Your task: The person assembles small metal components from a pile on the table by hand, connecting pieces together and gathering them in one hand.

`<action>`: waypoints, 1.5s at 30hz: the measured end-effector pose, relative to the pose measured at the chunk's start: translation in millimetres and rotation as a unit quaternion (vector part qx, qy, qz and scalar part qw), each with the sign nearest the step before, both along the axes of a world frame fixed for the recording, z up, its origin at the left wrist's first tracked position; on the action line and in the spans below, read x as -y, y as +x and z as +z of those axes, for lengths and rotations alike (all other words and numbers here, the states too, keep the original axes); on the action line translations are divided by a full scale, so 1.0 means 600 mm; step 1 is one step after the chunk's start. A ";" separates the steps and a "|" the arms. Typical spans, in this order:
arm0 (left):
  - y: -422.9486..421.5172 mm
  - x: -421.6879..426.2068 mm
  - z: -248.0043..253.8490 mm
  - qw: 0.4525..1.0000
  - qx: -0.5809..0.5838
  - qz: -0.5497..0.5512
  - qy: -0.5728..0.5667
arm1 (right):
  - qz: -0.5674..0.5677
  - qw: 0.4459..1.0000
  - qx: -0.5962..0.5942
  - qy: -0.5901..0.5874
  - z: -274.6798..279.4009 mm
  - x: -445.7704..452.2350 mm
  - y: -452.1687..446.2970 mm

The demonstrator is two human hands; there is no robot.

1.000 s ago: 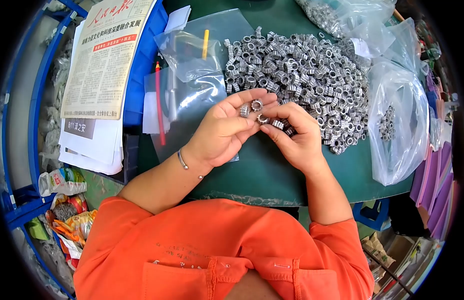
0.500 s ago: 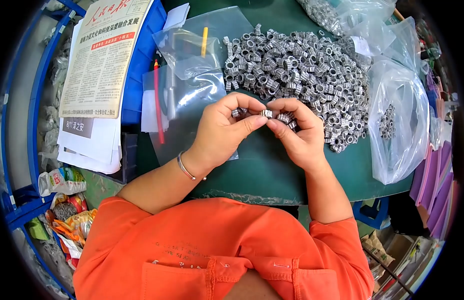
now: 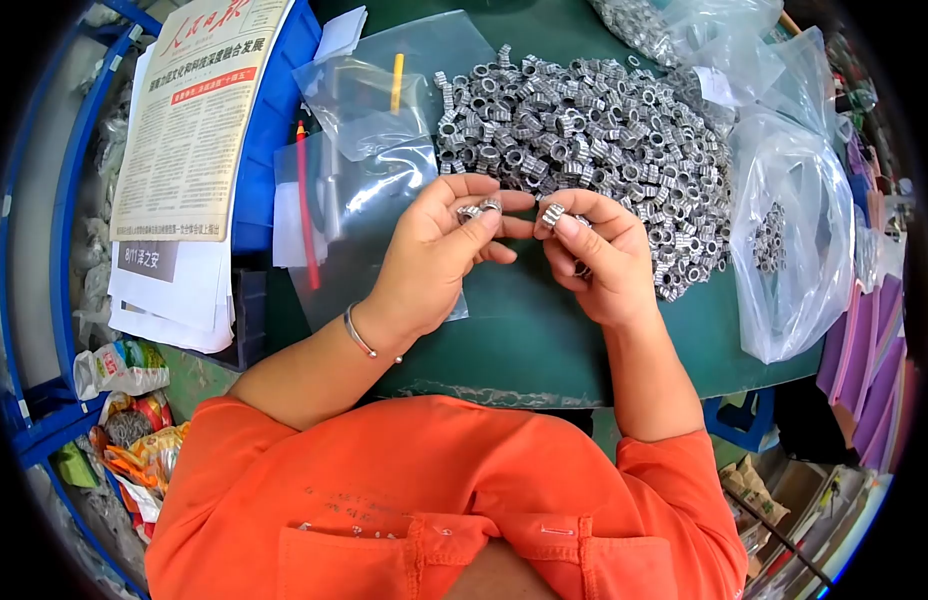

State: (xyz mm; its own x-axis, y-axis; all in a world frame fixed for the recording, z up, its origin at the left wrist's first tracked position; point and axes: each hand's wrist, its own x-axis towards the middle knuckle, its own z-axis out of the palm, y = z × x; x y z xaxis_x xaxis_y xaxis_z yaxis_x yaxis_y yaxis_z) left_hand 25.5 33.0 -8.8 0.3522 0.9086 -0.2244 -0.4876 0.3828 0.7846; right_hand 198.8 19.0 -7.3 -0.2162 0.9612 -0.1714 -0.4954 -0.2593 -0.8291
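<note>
My left hand [image 3: 424, 255] is closed around small ribbed metal rings [image 3: 470, 212], which show between thumb and fingers. To its right, my right hand [image 3: 616, 262] pinches another ribbed metal ring [image 3: 553, 215] between thumb and forefinger. More metal shows under the right hand's curled fingers, mostly hidden. The hands are close together but slightly apart, above the green table [image 3: 514, 350]. Just beyond them spreads a large pile of the same grey metal rings [image 3: 584, 130].
A clear plastic bag [image 3: 794, 310] with some rings lies right of the pile. Flat plastic bags [image 3: 384, 200], a red pencil [image 3: 309, 215] and a yellow stick [image 3: 397, 85] are at left. A newspaper [image 3: 189, 130] leans by a blue bin [image 3: 274, 140].
My hands have moved apart from where their fingertips met at one ring. A ring is now in the right fingertips, and the left fingers have shifted around their rings.
</note>
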 end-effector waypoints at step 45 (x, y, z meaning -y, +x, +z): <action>0.004 -0.001 -0.011 1.000 -0.001 0.018 0.014 | -0.039 0.998 0.005 -0.051 0.013 -0.002 -0.003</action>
